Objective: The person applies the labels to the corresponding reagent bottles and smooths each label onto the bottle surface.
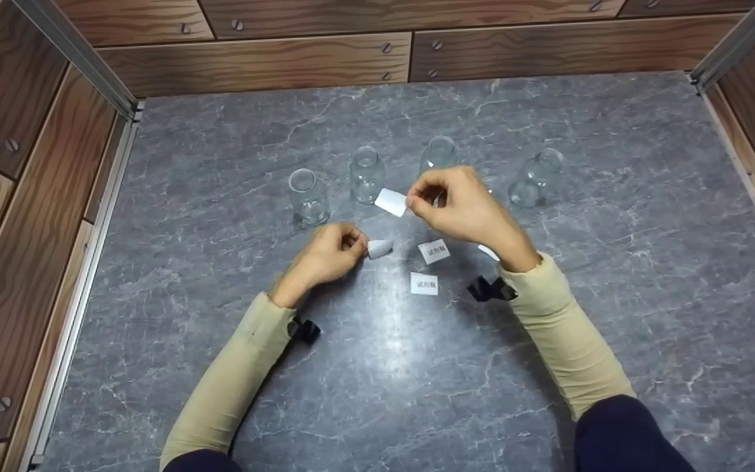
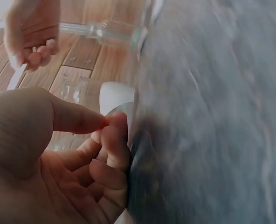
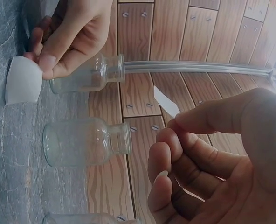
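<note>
A flat white slip (image 1: 391, 202) is held raised above the worktop (image 1: 377, 406), pinched at one edge between the thumb and fingers of the right hand (image 1: 466, 206); the visible face appears blank. A second, curled white slip (image 1: 380, 248) is pinched at its edge by the left hand (image 1: 328, 252), low over the worktop; whether the surface is touched cannot be told. For good handling, each slip should be gripped by the extreme edge only, so that its face is left unmarked and uncreased. The two slips should be held well apart, since thin pieces may cling or fold if brought together. The curled slip should not be pressed or dragged. Two printed slips (image 1: 433, 251) (image 1: 424, 284) lie flat on the worktop near the hands and should be cleared by the sleeves (image 1: 554, 288). Beyond the hands, four glass bottles (image 1: 309, 203) are stood in a loose row, one being partly hidden by the right hand; knocks should be avoided.
</note>
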Tool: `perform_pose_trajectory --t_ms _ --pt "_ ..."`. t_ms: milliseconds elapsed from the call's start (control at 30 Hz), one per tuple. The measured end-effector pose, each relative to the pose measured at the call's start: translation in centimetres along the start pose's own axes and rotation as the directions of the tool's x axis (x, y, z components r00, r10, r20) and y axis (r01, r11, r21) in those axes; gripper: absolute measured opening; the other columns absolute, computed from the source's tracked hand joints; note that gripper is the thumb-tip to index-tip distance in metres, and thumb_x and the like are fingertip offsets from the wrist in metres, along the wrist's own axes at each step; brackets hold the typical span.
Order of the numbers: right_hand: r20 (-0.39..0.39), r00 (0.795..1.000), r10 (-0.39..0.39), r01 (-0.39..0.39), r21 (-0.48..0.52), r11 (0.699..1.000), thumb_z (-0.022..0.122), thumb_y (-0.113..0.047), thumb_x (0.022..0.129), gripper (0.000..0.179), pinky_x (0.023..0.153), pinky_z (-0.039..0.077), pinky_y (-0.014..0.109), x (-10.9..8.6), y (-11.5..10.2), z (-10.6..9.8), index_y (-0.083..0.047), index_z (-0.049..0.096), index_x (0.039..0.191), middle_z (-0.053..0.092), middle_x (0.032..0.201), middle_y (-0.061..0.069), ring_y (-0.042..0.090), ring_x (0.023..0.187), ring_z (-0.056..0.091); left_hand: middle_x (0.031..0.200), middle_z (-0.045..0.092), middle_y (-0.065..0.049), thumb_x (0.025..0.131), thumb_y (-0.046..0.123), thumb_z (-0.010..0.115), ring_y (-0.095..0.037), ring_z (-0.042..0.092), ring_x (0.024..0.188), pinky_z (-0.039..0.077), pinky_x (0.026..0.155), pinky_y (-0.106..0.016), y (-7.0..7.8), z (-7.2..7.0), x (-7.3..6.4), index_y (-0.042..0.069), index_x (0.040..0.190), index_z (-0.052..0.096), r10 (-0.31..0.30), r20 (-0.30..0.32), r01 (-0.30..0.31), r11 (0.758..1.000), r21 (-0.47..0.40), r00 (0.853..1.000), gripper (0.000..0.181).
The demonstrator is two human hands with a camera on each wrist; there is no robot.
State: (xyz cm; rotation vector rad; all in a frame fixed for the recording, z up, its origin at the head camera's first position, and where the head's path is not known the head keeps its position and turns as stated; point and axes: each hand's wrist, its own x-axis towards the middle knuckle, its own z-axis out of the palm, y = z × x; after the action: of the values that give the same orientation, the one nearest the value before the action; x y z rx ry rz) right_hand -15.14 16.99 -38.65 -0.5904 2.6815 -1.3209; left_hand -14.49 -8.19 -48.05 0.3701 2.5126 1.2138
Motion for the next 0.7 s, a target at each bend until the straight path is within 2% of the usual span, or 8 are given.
perform_pose_trajectory --t_ms 100,267,600,700 --pt "0.002 1.000 -0.004 0.004 0.001 1.000 0.072 -0.007 0.096 0.008 0.064 0.050 0.020 0.0 0.0 0.1 -0.003 0.079 0.097 0.074 0.086 0.009 0.018 0.075 0.062 0.087 0.072 -0.002 0.102 0.015 0.062 -0.010 0.057 0.073 0.048 0.069 -0.024 -0.2 0.0 0.0 0.006 0.102 0.079 0.000 -0.031 0.003 0.997 0.079 1.000 0.019" --pt "0.007 1.000 0.001 -0.001 -0.006 1.000 0.072 -0.007 0.095 0.008 0.065 0.050 0.020 -0.1 0.2 0.2 -0.004 0.079 0.096 0.074 0.087 0.009 0.018 0.075 0.061 0.085 0.071 -0.002 0.099 0.013 0.063 -0.012 0.057 0.074 0.049 0.071 -0.027 -0.3 0.1 0.0 0.006 0.100 0.079 0.036 -0.067 -0.027 0.991 0.128 0.997 0.017" --pt "0.000 1.000 0.011 -0.011 0.022 1.000 0.069 -0.003 0.091 0.009 0.060 0.045 0.019 -0.2 -0.1 0.2 -0.005 0.078 0.089 0.069 0.079 0.005 0.017 0.069 0.056 0.093 0.076 -0.007 0.101 0.014 0.065 -0.015 0.064 0.081 0.056 0.076 -0.031 0.3 -0.8 -0.2 0.004 0.107 0.079 0.050 -0.084 -0.038 0.989 0.143 0.995 0.019" --pt "-0.004 1.000 0.021 -0.021 0.024 0.999 0.069 -0.003 0.090 0.009 0.059 0.044 0.020 -0.1 -0.1 0.2 -0.006 0.078 0.088 0.068 0.079 0.004 0.017 0.069 0.056 0.096 0.078 -0.008 0.101 0.014 0.065 -0.015 0.067 0.078 0.058 0.074 -0.032 0.8 -1.3 -0.6 0.004 0.109 0.078 0.103 -0.130 -0.085 0.987 0.133 0.986 0.018"
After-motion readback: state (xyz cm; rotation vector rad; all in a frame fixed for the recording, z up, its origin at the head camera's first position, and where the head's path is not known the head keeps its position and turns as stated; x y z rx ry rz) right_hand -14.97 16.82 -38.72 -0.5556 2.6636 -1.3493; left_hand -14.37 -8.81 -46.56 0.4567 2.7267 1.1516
